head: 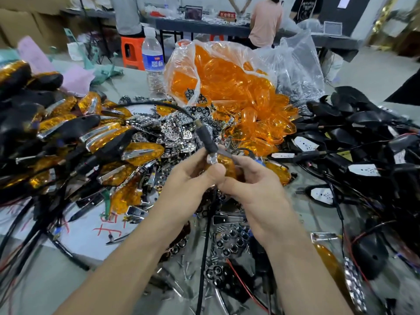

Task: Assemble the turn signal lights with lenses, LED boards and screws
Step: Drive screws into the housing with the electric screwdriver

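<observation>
Though half hidden, turn signal [225, 162] between left grip [193, 178], right grip [256, 189].

Looks like a small assembly workshop, with a worktable [56, 280] heaped with finished amber lights [145, 151], a bag of orange lenses [227, 73], black wired housings [354, 114], loose screws [188, 269], and other workers [266, 21] at a far bench [204, 25] by cardboard boxes [20, 26].

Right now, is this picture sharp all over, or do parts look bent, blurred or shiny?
Head view: the wide lens bows the edges; the turn signal light between the left hand and right hand is clearest; the loose screws below smear; the bag of orange lenses glares.
</observation>
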`<action>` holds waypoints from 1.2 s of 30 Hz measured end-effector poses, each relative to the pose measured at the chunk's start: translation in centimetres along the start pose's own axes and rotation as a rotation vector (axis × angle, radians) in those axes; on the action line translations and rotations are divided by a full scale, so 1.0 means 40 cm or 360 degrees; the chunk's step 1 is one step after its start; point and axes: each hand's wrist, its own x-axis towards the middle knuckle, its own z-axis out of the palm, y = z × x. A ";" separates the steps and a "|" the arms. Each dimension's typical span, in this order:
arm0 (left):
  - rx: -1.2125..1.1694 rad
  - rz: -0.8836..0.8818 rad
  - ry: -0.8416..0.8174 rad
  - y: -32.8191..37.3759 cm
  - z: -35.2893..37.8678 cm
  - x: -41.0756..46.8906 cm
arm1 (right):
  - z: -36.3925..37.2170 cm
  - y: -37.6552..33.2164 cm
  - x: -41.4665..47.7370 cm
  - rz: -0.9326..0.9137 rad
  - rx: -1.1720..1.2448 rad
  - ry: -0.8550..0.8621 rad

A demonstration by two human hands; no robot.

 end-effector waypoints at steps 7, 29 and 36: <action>-0.0330 -0.0244 -0.0066 0.010 -0.020 0.003 | 0.031 0.011 -0.013 -0.0147 -0.0401 -0.0148; -0.0565 -0.0133 -0.0191 0.004 -0.032 0.004 | 0.033 0.001 -0.010 -0.0175 -0.0069 -0.0143; -0.0525 -0.0248 0.0021 0.005 -0.035 0.019 | 0.030 -0.010 -0.019 -0.0053 -0.0207 -0.0203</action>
